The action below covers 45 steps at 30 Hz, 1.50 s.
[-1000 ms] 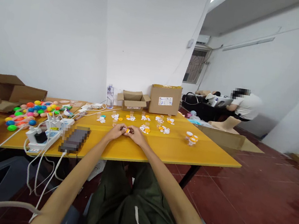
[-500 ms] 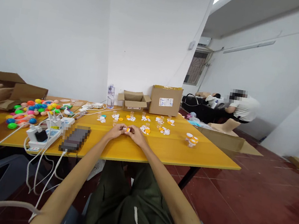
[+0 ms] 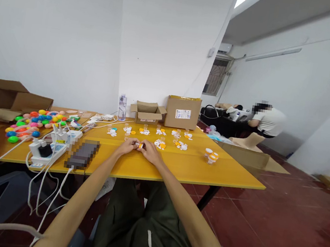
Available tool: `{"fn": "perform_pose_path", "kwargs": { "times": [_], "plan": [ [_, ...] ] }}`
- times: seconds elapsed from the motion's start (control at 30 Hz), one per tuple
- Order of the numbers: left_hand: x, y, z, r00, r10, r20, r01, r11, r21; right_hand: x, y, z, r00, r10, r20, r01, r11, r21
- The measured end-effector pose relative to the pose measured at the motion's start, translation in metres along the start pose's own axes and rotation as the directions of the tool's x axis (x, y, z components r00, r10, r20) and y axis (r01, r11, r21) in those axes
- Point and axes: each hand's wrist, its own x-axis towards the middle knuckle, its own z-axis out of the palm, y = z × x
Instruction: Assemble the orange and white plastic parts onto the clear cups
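The left hand (image 3: 127, 147) and right hand (image 3: 150, 153), fingers curled nearly closed, pinch between them a small white-and-orange piece (image 3: 140, 146) just above the bench (image 3: 183, 170); it is probably light, stiff and rather slippery, best held by its edges. The bench bears coloured balls (image 3: 37, 124), a power strip (image 3: 52, 150), an open carton (image 3: 147, 115) and lidded tubs (image 3: 211, 156); at right, a person in white (image 3: 271, 122) and red floor tiles (image 3: 286, 222).

Small white-and-orange part (image 3: 140, 146), held between left hand (image 3: 127, 146) and right hand (image 3: 150, 152) over the surface (image 3: 177, 166); mostly covered, exact shape and tilt unreadable.
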Motion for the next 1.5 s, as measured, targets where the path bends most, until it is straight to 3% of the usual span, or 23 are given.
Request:
{"fn": "perform_pose_path", "kwargs": {
  "times": [0.2, 0.4, 0.73, 0.97, 1.3, 1.4, 1.5],
  "plan": [
    [0.001, -0.001, -0.001, 1.000, 0.000, 0.003, 0.000, 1.000, 0.001, -0.003, -0.003, 0.000, 0.999, 0.008, 0.045, -0.004, 0.997, -0.075],
    [0.000, 0.001, 0.001, 1.000, -0.006, -0.008, 0.007, 1.000, 0.014, -0.006, -0.004, 0.001, 1.000, 0.019, 0.018, -0.016, 0.988, -0.151],
    [0.001, 0.007, 0.000, 0.986, 0.042, -0.161, -0.035, 0.998, 0.043, 0.004, 0.006, 0.006, 0.998, -0.027, -0.058, 0.033, 0.993, 0.110],
    [0.002, 0.009, -0.005, 0.948, 0.077, -0.308, -0.051, 0.994, 0.094, 0.003, 0.008, 0.006, 0.999, -0.031, 0.026, 0.026, 0.985, 0.168],
    [0.001, 0.009, -0.004, 0.932, 0.032, -0.362, -0.023, 0.999, 0.028, 0.016, 0.009, 0.025, 0.992, -0.071, 0.103, 0.056, 0.989, 0.139],
    [0.002, 0.007, -0.005, 0.931, 0.021, -0.365, -0.017, 1.000, 0.013, 0.019, 0.010, 0.033, 0.991, -0.068, 0.114, 0.041, 0.975, 0.219],
    [0.002, 0.008, -0.004, 0.921, 0.012, -0.390, -0.018, 1.000, -0.010, 0.022, 0.014, 0.035, 0.999, -0.012, 0.032, 0.000, 0.941, 0.339]
  ]
}}
